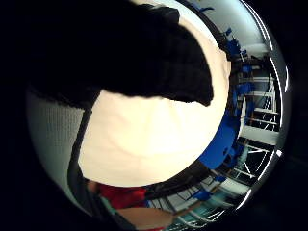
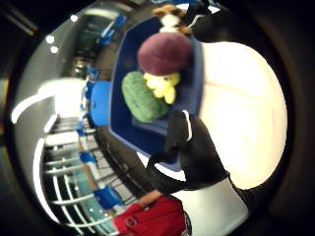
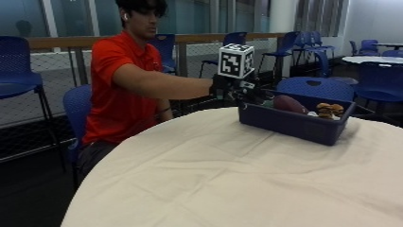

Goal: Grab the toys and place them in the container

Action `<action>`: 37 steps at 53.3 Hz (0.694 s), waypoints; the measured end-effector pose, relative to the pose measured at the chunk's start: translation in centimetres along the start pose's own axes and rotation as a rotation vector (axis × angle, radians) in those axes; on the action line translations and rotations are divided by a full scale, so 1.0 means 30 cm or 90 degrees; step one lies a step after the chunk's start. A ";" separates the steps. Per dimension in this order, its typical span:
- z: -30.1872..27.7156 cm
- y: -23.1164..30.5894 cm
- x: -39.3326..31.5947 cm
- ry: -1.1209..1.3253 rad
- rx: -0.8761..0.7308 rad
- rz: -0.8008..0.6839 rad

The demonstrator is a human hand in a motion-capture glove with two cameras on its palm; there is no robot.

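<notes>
A dark blue container [image 3: 296, 124] stands on the round table toward its far right side. Inside it lie a maroon plush toy [image 3: 290, 103] and a brown toy [image 3: 328, 109]. The thumb side palm view looks into the container [image 2: 123, 98] and shows the maroon toy [image 2: 164, 53], a green toy [image 2: 141, 96], a yellow toy [image 2: 162, 86] and the brown toy [image 2: 170, 12]. My gloved right hand [image 3: 234, 90] hovers at the container's near left corner, just above its rim. The thumb [image 2: 189, 147] and a finger [image 1: 144, 57] show with nothing between them.
A cream cloth covers the table [image 3: 220, 179]; no toys show on it. Blue chairs stand behind the container [image 3: 308, 87] and at the far left [image 3: 19, 61]. A railing with mesh runs behind the seated person.
</notes>
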State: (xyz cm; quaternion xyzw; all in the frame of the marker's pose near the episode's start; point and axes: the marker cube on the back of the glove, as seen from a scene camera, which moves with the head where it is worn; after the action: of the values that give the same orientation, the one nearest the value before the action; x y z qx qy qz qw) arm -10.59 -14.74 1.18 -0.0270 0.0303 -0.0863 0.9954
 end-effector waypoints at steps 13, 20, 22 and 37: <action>0.056 0.119 0.186 0.003 0.008 0.035; 0.092 0.187 0.255 0.005 0.011 0.041; 0.099 0.202 0.273 0.004 0.010 0.040; 0.131 0.331 0.424 -0.023 0.016 0.079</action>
State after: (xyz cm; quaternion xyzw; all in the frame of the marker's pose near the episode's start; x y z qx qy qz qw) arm 3.86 -6.99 3.80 -0.0140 0.0131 -0.0241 0.9995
